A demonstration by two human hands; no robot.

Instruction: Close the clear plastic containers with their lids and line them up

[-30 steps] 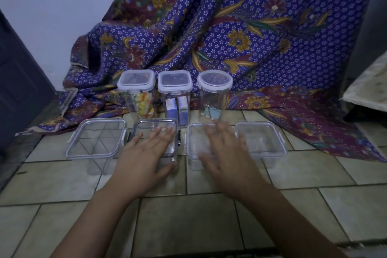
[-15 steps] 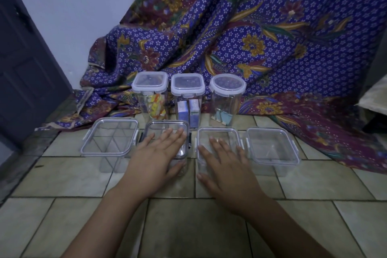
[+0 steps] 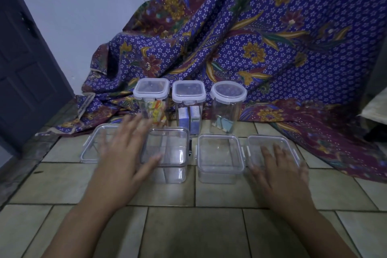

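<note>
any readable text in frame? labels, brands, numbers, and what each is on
No text can be read in this view.
Blue-and-white boxes inside the middle tall jar: some print on them, too blurred to read.
Yellow-orange packets inside the left tall jar: too blurred to read.
Front-row containers: no marking visible.

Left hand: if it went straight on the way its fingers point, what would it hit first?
Probably the tall clear plastic container with yellow and orange contents, standing just beyond the left hand. Motion blur leaves the gap between them unclear.
</note>
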